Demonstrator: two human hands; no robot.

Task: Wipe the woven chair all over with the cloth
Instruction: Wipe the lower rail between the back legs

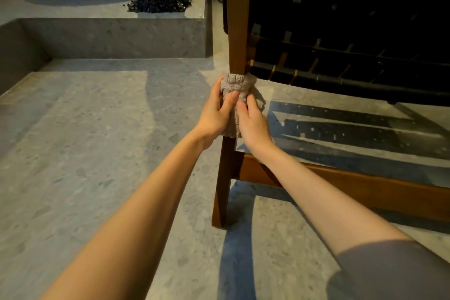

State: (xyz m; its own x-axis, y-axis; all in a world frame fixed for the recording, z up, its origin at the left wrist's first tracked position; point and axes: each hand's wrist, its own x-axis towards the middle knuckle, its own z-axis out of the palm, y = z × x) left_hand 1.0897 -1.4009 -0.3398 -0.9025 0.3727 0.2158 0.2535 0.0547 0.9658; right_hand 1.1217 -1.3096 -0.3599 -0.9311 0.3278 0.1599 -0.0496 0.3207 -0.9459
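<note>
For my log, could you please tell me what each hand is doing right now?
Left hand: closed on the cloth, wrapped round the chair leg.
Right hand: closed on the same cloth.

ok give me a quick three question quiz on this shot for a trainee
1. True or false: the crumpled beige cloth is held against the brown wooden chair leg.
2. How many hands grip the cloth? A none, B one, C two.
3. Fill in: the leg stands on the grey speckled stone ___.
Key: 1 true. 2 C, the left hand and the right hand both grip it. 3 floor.
</note>
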